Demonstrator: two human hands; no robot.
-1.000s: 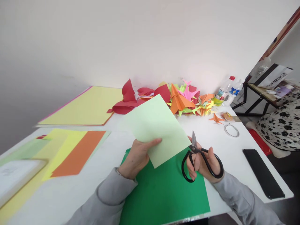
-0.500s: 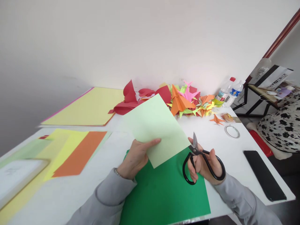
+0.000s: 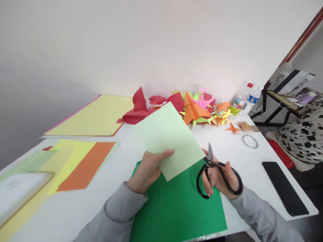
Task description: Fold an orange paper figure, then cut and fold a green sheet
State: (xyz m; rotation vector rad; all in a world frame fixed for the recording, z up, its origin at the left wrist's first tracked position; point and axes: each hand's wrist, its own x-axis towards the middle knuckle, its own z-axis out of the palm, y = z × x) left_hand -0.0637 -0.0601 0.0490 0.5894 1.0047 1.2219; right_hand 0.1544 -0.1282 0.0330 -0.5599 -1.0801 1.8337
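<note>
My left hand [image 3: 148, 169] pinches a pale green sheet of paper [image 3: 171, 129] near its lower left edge, thumb on top and fingers beneath. The sheet is tilted, one corner toward me. In my right hand [image 3: 222, 178] are black-handled scissors [image 3: 214, 164], the fingers through the loops. Their blades are spread apart and lie at the sheet's right corner; part of the lower blade is hidden behind the paper. Below both hands a large dark green sheet [image 3: 181, 208] lies on the white table [image 3: 118, 205].
Folded paper shapes [image 3: 193, 109] and curled red paper [image 3: 136, 109] lie along the wall. Left are coloured sheets [image 3: 85, 164], a large yellow sheet [image 3: 93, 114] and a white box [image 3: 20, 191]. Right stand bottles [image 3: 239, 101], near a tape roll [image 3: 249, 141] and a black phone-like slab [image 3: 285, 188].
Almost nothing differs. My left hand and the pale green sheet have shifted very slightly; the scissors stay at the sheet's right corner with blades apart.
</note>
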